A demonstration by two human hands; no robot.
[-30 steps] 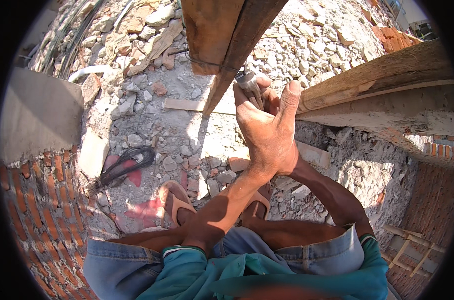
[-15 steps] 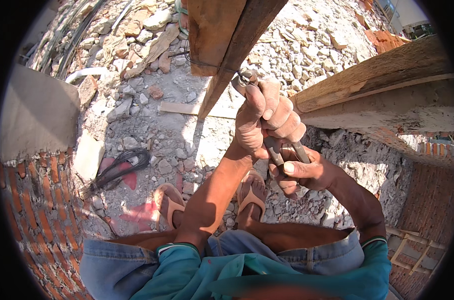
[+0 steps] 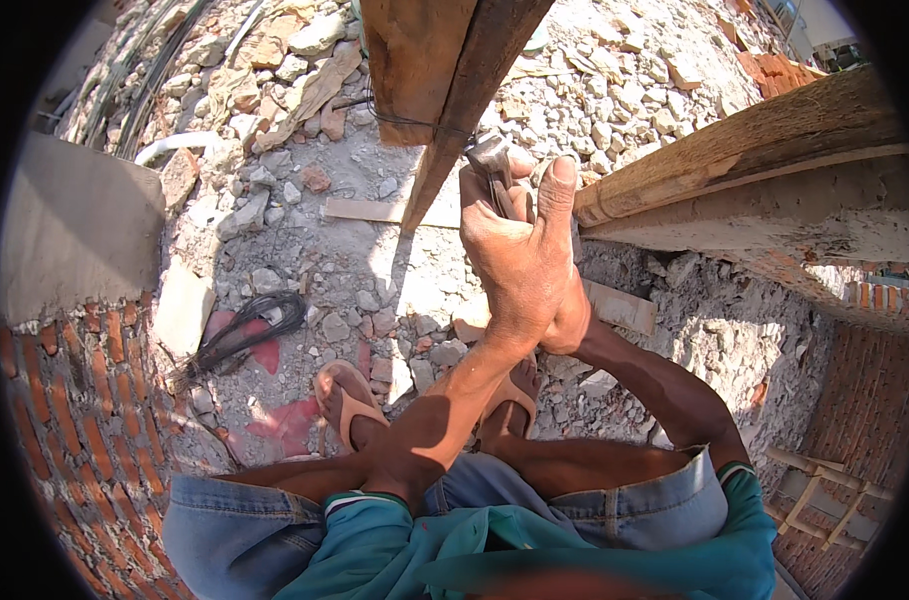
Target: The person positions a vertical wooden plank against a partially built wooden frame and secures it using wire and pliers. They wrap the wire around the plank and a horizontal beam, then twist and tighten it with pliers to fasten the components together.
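Dark metal pincers (image 3: 492,160) point up toward the upright timber post (image 3: 452,140), their jaws close beside thin binding wire (image 3: 414,125) wrapped around it. My left hand (image 3: 524,255) is closed around the tool, back of the hand toward me and thumb raised. Behind it, my right hand (image 3: 572,325) shows only around the wrist; its fingers are hidden, so its grip cannot be seen. A shorter board (image 3: 419,70) stands against the post within the wire loop.
A coil of black wire (image 3: 244,335) lies on rubble at left. A timber beam (image 3: 744,150) runs along a concrete edge at right. Brick walls (image 3: 84,420) flank both sides. Broken stone (image 3: 614,110) covers the ground beyond. My sandalled feet (image 3: 352,405) stand below.
My left hand has turned, its back now facing me and covering the pincers' handles. My right hand has moved up and left behind it. The jaws show more clearly beside the post.
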